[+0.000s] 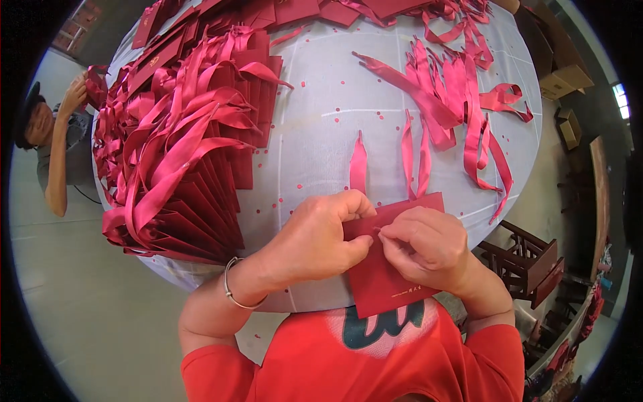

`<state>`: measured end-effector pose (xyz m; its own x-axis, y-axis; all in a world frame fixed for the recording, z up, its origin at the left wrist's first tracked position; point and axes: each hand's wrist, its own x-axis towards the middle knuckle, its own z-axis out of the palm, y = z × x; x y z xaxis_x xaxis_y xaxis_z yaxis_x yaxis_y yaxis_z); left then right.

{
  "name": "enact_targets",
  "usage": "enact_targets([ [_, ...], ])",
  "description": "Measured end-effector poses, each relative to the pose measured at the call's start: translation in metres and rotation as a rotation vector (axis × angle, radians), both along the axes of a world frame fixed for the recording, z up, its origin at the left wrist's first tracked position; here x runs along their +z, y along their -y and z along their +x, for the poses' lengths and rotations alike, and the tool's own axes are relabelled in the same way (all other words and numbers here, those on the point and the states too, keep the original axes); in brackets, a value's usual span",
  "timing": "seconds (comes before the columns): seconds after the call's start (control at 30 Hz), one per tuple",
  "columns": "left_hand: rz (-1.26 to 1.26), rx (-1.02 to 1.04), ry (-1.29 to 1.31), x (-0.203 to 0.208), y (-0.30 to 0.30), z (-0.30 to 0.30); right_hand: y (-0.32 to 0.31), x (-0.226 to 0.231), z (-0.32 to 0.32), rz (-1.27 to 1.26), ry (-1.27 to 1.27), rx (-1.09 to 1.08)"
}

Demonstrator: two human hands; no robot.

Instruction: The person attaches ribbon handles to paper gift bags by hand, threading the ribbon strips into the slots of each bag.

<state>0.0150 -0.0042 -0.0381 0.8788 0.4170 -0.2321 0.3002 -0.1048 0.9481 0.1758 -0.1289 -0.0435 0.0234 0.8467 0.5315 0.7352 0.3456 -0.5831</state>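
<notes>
A flat dark-red paper bag (375,285) with small gold print lies tilted at the table's near edge, close to my body. My left hand (328,234) grips its upper left edge, thumb on the front face and fingers curled over the top. My right hand (429,248) is closed in a pinch against the bag's front, near the upper edge. A tiny pale tip shows at those fingertips, too small to name. Just beyond the bag, a pink satin ribbon (359,164) stands up from its far side, with a looped ribbon (424,161) to the right.
Many red bags with ribbon handles (194,194) are stacked at the left. Loose pink ribbons (442,94) lie at the right, and more red bags (295,10) along the far edge. Small red dots speckle the pale tablecloth (321,87). Another person (57,134) works at the left; wooden stools (529,261) stand right.
</notes>
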Motion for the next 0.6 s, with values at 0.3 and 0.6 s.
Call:
enact_targets([
  [0.3, 0.175, -0.079, -0.074, 0.011, 0.003, 0.001, 0.001, 0.032, -0.022, -0.368, 0.38, -0.077],
  [0.6, 0.182, -0.086, 0.002, 0.016, 0.003, -0.004, -0.009, 0.029, -0.004, -0.281, 0.007, -0.081],
])
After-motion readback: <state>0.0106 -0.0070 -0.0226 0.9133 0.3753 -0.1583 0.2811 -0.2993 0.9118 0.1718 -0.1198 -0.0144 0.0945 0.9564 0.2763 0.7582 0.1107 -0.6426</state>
